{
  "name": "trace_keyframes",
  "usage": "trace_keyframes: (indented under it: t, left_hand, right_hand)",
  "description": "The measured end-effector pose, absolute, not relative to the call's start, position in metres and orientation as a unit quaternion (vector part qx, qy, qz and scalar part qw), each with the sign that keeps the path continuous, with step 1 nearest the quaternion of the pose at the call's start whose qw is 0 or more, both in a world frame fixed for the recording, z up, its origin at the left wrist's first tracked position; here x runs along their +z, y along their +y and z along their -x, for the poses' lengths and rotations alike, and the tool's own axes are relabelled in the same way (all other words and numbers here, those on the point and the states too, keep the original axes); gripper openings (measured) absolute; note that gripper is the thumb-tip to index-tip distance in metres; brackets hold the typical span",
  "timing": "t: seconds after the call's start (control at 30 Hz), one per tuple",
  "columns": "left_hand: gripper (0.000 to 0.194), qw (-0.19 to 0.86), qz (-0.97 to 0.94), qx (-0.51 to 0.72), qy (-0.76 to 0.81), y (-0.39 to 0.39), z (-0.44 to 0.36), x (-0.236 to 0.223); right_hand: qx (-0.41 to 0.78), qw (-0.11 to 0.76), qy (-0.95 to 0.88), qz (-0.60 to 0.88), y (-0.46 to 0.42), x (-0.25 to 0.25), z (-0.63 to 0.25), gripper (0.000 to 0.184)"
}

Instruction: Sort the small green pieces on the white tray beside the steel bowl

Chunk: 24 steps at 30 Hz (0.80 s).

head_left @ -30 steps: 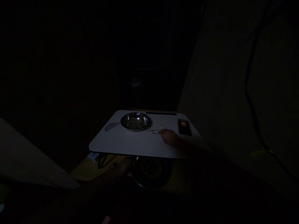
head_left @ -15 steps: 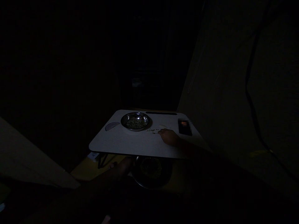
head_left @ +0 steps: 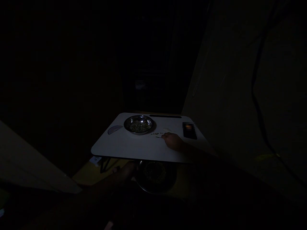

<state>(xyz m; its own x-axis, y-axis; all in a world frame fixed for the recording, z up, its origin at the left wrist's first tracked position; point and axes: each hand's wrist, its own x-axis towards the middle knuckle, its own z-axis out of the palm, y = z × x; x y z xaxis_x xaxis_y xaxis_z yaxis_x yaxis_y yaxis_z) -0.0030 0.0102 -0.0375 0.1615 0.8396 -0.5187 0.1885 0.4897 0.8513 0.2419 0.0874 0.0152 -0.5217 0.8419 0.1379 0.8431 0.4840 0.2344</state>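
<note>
On the white folding table, my right hand (head_left: 173,141) rests with its fingers pinched together. A thin, pale, stick-like thing (head_left: 158,137) with a darker end sticks out leftward from the fingertips; its kind is too small and dark to tell. Just beyond it lie scattered small bits (head_left: 157,133). Left of them stands a shiny steel bowl (head_left: 138,132) holding many small greenish pieces. Below the table's near edge, my left hand (head_left: 127,170) is at the left rim of a second, wide metal bowl (head_left: 155,191) with small pieces in it. Deep shadow hides the left fingers.
The white table (head_left: 134,148) has dark folding legs and a black slot (head_left: 165,116) along its far edge. A dark phone-like device (head_left: 190,132), partly blurred, lies on the right. A printed half-circle (head_left: 114,129) is at the left. A wall (head_left: 230,105) rises on the right.
My right hand has shifted very slightly left, and the thin thing at its fingertips shows at a slightly different angle. The left hand and both bowls stay where they were.
</note>
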Motion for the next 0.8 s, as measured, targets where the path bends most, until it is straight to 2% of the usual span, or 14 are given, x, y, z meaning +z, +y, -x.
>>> trace_keyframes:
  t: [0.33,0.57,0.8]
  left_hand:
    - [0.007,0.629,-0.428,0.252,0.598,0.0078,0.0005,-0.0294]
    - [0.009,0.643,-0.434,0.264,0.572,0.0056,0.0015,-0.0281]
    - [0.007,0.617,-0.433,0.273,0.598,0.007,0.0028,-0.0364]
  right_hand:
    - [-0.121,-0.025,-0.853,0.507,0.0848,0.021,-0.2396,0.03]
    - [-0.123,-0.011,-0.858,0.499,0.085,0.0195,-0.2389,0.031]
    - [-0.118,-0.025,-0.849,0.514,0.0828,0.0224,-0.2353,0.031]
